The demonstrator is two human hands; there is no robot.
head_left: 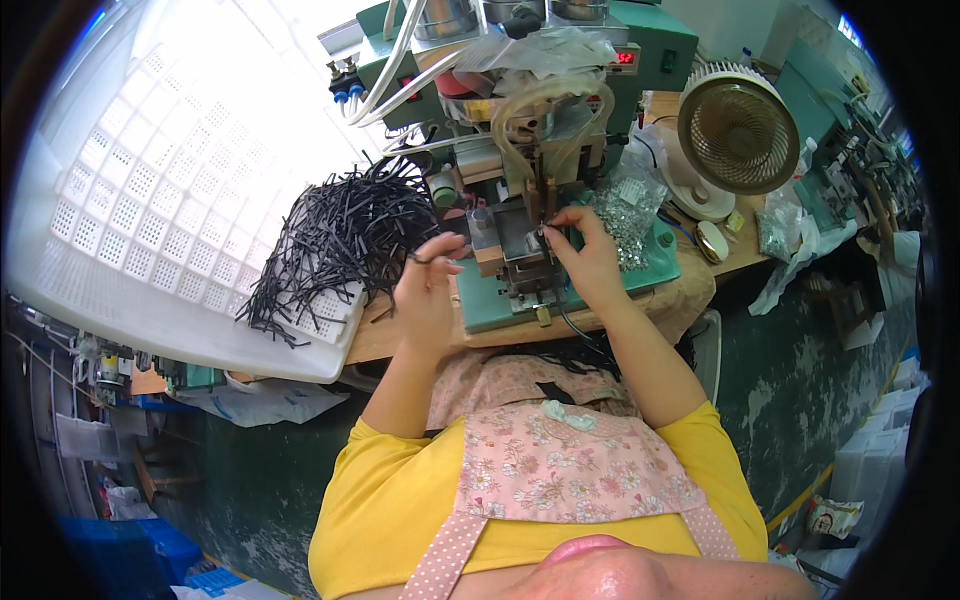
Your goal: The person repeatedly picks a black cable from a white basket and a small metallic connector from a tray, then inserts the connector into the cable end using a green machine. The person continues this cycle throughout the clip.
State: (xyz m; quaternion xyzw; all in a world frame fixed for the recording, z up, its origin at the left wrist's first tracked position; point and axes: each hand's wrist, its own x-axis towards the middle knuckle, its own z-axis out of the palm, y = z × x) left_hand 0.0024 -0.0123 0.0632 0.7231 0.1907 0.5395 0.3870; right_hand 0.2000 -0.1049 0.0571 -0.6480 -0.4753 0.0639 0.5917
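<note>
My left hand [428,285] is raised at the left side of a green press machine [490,310], its fingers curled. A thin black strip [420,260] shows across those fingers. At the press's working point, below the upright metal tooling [541,195], my right hand [590,258] has thumb and forefinger pinched together. Whatever lies between those fingertips is too small to name. Close to my left hand, a large heap of short black strips [350,220] spills over the white plastic basket [330,365]. A metal block with a shallow tray [515,235] sits between my hands.
Right of the press lies a clear bag of small shiny metal pieces [625,225]. A round fan [740,135] stands behind it, near a small oval case [711,242]. Pale hoses [505,110] hang at the press front. A brown cloth [690,290] drapes over the table edge.
</note>
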